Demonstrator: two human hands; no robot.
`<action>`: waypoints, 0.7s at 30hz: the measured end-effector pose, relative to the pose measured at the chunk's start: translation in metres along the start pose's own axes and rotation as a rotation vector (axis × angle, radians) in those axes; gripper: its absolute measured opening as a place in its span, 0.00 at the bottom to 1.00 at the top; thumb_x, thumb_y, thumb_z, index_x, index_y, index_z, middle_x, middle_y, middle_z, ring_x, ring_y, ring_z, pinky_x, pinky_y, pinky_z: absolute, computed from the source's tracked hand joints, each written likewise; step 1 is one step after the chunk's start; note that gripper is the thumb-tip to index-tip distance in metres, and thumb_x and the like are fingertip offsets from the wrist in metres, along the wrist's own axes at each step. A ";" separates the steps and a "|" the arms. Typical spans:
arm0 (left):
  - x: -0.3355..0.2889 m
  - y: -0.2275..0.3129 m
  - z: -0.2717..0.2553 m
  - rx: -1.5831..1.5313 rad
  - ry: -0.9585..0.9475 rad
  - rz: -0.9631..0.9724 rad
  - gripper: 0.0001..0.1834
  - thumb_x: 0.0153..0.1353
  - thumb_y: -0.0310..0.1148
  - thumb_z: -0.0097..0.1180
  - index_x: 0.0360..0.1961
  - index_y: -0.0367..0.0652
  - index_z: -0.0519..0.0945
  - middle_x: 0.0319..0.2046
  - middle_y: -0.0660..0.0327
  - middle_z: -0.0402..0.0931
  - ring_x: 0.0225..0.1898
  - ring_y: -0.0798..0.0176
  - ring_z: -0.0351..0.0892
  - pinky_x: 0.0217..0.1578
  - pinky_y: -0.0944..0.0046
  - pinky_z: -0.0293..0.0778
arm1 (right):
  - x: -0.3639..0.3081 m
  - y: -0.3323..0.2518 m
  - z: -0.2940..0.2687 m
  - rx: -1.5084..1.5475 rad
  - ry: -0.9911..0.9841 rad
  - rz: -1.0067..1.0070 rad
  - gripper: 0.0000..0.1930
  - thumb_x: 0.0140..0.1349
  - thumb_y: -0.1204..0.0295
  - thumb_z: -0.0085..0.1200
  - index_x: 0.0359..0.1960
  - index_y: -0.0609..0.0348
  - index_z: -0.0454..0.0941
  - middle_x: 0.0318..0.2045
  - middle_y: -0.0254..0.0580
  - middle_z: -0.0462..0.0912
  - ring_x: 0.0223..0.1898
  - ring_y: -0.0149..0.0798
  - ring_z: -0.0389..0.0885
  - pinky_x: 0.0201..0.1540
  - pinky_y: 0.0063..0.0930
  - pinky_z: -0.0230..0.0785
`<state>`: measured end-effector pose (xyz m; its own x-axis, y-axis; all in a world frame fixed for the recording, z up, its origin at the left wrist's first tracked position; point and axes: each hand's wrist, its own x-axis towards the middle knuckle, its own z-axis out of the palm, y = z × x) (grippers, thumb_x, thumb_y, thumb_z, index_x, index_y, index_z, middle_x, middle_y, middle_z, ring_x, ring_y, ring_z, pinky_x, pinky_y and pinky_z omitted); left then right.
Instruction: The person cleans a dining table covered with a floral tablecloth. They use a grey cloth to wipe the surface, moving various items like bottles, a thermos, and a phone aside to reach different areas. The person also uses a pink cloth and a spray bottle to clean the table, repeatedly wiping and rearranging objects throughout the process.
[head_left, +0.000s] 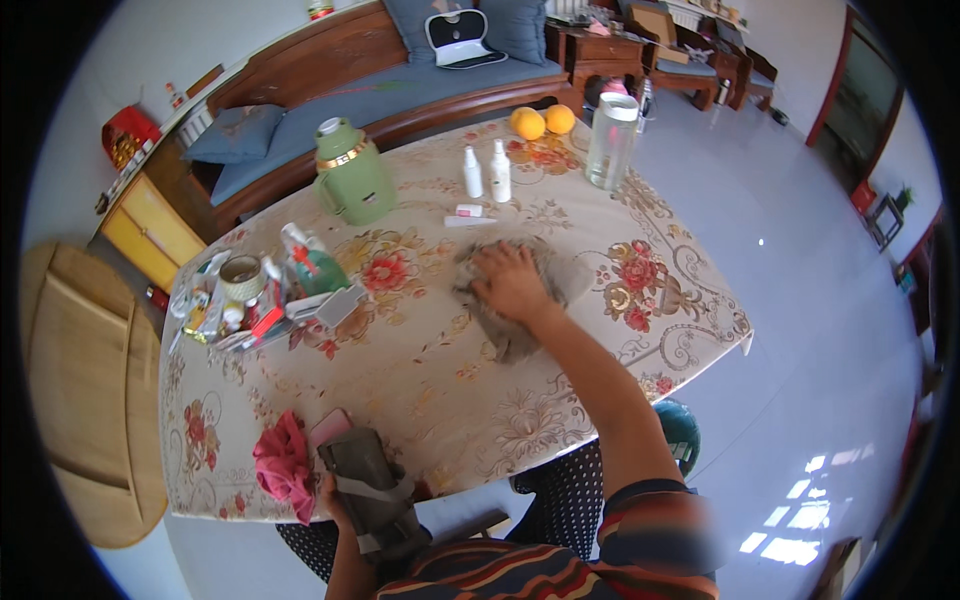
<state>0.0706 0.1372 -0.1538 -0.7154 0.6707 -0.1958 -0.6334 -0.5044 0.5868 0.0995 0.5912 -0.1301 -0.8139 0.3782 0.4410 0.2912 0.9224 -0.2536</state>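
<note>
Right hand: bare hand (512, 280), palm down, fingers spread and extended, pressed on the cloth rather than gripping it.
Cloth under the hand: crumpled grey-brown fabric (515, 340), lying on the desk (430, 345) right of its middle, well in from the near edge.
Left hand: bare hand (337, 502) at the near edge, partly hidden by the pouch; cannot tell whether it grips.
Pouch: dark grey-green soft pouch with a pale strap (360, 465), at the near edge, beside the left hand.
Pink items: crumpled deep-pink cloth (285, 465) near the near left corner; flat pink object (330, 426) partly behind the pouch.
Desk covering: beige cloth with red and gold flowers.
Far left corner: cluster of small goods, including a patterned beige roll (242, 277) and a translucent green bottle (322, 272).
Far edge: green flask with gold band (358, 185).
Bottles: two slim white bottles (500, 175), upright, side by side, in from the far edge.
Far right corner: two round orange fruits (559, 120); tall clear jar with white lid (610, 150) just beside.
</note>
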 end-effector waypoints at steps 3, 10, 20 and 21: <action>0.002 0.001 -0.051 0.071 0.102 0.064 0.28 0.57 0.48 0.51 0.52 0.39 0.71 0.49 0.55 0.75 0.47 0.51 0.75 0.51 0.52 0.70 | 0.008 0.059 -0.015 -0.077 -0.026 0.122 0.25 0.59 0.56 0.47 0.57 0.51 0.70 0.59 0.43 0.68 0.64 0.52 0.59 0.64 0.58 0.46; 0.003 0.015 -0.114 0.225 0.202 0.161 0.23 0.58 0.45 0.53 0.49 0.39 0.74 0.45 0.58 0.76 0.44 0.58 0.76 0.47 0.58 0.72 | -0.002 0.176 -0.064 -0.297 -0.127 0.489 0.27 0.64 0.51 0.38 0.61 0.48 0.64 0.64 0.36 0.63 0.67 0.46 0.54 0.66 0.57 0.39; 0.002 0.005 -0.077 0.216 0.235 0.139 0.23 0.55 0.45 0.55 0.46 0.40 0.75 0.41 0.60 0.77 0.42 0.60 0.77 0.46 0.60 0.72 | -0.126 0.240 -0.153 -0.373 -0.009 1.085 0.28 0.61 0.46 0.40 0.61 0.42 0.65 0.62 0.37 0.66 0.64 0.51 0.59 0.62 0.62 0.44; 0.001 0.004 -0.067 0.215 0.223 0.127 0.22 0.55 0.45 0.55 0.45 0.40 0.75 0.41 0.60 0.77 0.41 0.59 0.77 0.45 0.60 0.72 | -0.139 0.235 -0.157 -0.406 0.028 1.071 0.28 0.61 0.47 0.40 0.60 0.43 0.65 0.62 0.37 0.66 0.64 0.52 0.59 0.62 0.62 0.44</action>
<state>0.0477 0.0991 -0.2045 -0.8464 0.4627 -0.2638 -0.4757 -0.4337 0.7653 0.3601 0.7674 -0.1163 -0.0404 0.9817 0.1863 0.9730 0.0811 -0.2160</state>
